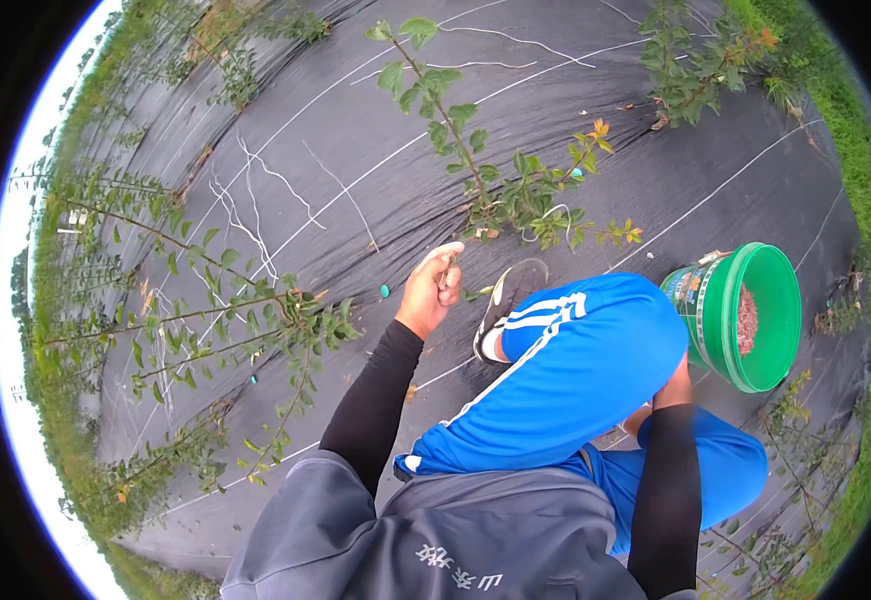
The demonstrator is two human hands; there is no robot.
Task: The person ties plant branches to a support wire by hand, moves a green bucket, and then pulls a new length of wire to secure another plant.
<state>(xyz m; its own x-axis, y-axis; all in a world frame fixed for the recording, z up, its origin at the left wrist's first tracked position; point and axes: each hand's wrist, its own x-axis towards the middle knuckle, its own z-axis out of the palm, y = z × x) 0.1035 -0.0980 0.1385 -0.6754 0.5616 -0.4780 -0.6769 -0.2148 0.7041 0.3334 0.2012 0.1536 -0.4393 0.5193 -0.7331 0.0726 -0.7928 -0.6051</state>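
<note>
My left hand (432,291) is raised above the black ground sheet, just left of my shoe. Its fingers are curled in, and what they hold, if anything, cannot be made out. Just beyond it a leafy young shrub (475,180) grows up through the sheet. My right hand (673,385) is low beside my bent knee, and its fingers are hidden behind the blue trouser leg. Near that knee a green bucket (780,330) leans toward me, with pinkish-brown granules (747,320) inside.
Black ground sheet (615,120) with white lines covers the soil. Another branching shrub (295,310) spreads at left, and one more (695,70) stands at upper right. Loose white strings (255,200) lie on the sheet. Grass (855,150) borders the right side. My shoe (510,300) rests near the middle shrub.
</note>
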